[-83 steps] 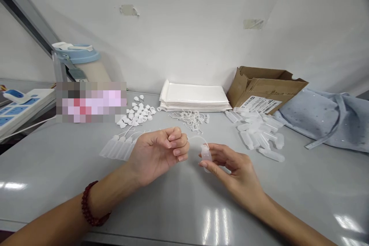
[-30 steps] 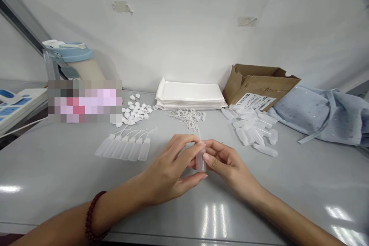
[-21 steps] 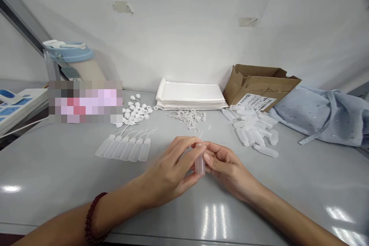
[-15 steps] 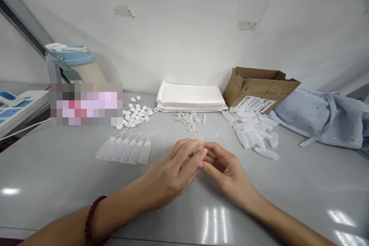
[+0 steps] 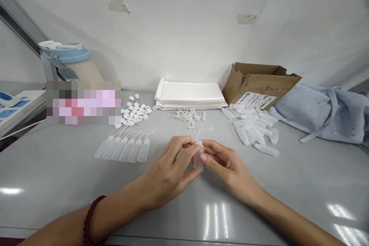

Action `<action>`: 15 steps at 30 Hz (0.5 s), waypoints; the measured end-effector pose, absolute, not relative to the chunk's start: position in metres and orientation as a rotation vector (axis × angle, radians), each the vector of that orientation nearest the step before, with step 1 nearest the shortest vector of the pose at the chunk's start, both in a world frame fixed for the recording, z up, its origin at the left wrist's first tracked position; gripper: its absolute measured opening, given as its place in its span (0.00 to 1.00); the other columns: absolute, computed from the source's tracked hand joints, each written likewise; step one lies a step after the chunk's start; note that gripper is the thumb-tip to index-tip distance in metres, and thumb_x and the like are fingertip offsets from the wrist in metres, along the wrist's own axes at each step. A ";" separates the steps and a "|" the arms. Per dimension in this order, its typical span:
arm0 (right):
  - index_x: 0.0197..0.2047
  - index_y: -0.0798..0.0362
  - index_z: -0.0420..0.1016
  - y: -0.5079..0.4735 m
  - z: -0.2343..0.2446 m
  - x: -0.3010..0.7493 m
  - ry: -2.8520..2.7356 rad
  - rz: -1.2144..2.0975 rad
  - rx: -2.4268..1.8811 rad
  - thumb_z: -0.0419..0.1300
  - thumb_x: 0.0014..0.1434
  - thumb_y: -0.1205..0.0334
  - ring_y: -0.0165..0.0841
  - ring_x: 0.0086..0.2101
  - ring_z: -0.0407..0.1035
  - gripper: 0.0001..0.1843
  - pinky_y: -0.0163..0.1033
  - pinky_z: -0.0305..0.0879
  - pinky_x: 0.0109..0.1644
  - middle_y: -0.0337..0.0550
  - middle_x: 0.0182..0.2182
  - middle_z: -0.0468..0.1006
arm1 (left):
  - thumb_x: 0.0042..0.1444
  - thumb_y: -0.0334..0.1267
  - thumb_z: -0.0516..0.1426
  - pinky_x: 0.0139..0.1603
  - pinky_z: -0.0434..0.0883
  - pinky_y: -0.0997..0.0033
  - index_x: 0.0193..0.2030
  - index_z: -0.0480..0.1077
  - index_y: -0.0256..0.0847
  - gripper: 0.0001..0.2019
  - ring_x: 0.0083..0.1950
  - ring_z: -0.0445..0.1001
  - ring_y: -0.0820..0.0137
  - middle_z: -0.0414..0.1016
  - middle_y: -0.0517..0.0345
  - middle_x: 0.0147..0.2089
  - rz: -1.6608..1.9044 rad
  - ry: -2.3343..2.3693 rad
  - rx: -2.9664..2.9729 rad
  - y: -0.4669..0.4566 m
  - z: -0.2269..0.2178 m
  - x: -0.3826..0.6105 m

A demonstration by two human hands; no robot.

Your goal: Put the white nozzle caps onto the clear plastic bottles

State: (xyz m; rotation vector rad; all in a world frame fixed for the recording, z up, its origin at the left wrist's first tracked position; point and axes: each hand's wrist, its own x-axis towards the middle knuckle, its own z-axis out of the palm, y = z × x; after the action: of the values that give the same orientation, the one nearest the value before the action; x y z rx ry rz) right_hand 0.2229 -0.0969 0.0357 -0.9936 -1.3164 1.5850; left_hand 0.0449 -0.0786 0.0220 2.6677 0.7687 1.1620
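left grip (image 5: 167,171) and right grip (image 5: 230,167), both in a pinch on one upright bottle (image 5: 198,160)

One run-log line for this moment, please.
left hand and right hand: on small bottle | bottle: near-upright | to left: bottle row | to right: loose bottles

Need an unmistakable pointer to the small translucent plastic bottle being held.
At the glossy grey table, find the stack of flat white packets. Nearer the camera, the left hand and right hand meet around the small translucent plastic bottle. It alone is held; a row of similar translucent bottles lies to its left.
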 end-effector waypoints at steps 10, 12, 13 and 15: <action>0.50 0.53 0.70 -0.097 0.031 0.219 -1.260 1.660 -1.002 0.65 0.56 0.59 0.34 0.40 0.76 0.19 0.40 0.70 0.47 0.45 0.41 0.79 | 0.58 0.31 0.58 0.48 0.71 0.60 0.57 0.59 0.35 0.21 0.49 0.63 0.62 0.64 0.46 0.48 1.099 0.919 2.679 -0.081 0.019 0.044; 0.50 0.53 0.70 -0.097 0.031 0.220 -1.260 1.674 -1.001 0.64 0.56 0.58 0.34 0.40 0.76 0.19 0.41 0.69 0.48 0.45 0.41 0.79 | 0.57 0.31 0.58 0.48 0.70 0.58 0.55 0.60 0.34 0.20 0.50 0.61 0.60 0.64 0.45 0.48 1.081 0.968 2.673 -0.081 0.020 0.045; 0.50 0.53 0.70 -0.097 0.030 0.220 -1.261 1.686 -0.999 0.64 0.56 0.57 0.34 0.40 0.76 0.19 0.42 0.69 0.48 0.45 0.41 0.79 | 0.57 0.31 0.58 0.48 0.70 0.58 0.54 0.61 0.34 0.19 0.50 0.61 0.60 0.64 0.45 0.48 1.068 0.979 2.667 -0.081 0.020 0.045; 0.50 0.54 0.70 -0.097 0.030 0.220 -1.264 1.715 -0.991 0.64 0.56 0.57 0.35 0.39 0.76 0.20 0.43 0.69 0.49 0.45 0.40 0.80 | 0.55 0.30 0.58 0.49 0.69 0.58 0.53 0.62 0.36 0.18 0.50 0.61 0.60 0.65 0.46 0.49 1.033 0.973 2.649 -0.080 0.023 0.045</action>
State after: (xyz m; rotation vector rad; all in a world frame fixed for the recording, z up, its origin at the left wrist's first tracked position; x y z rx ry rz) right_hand 0.2200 -0.0967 0.0302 -0.9910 -1.2637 1.7146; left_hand 0.0446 -0.0801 0.0228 2.6488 0.9733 1.0330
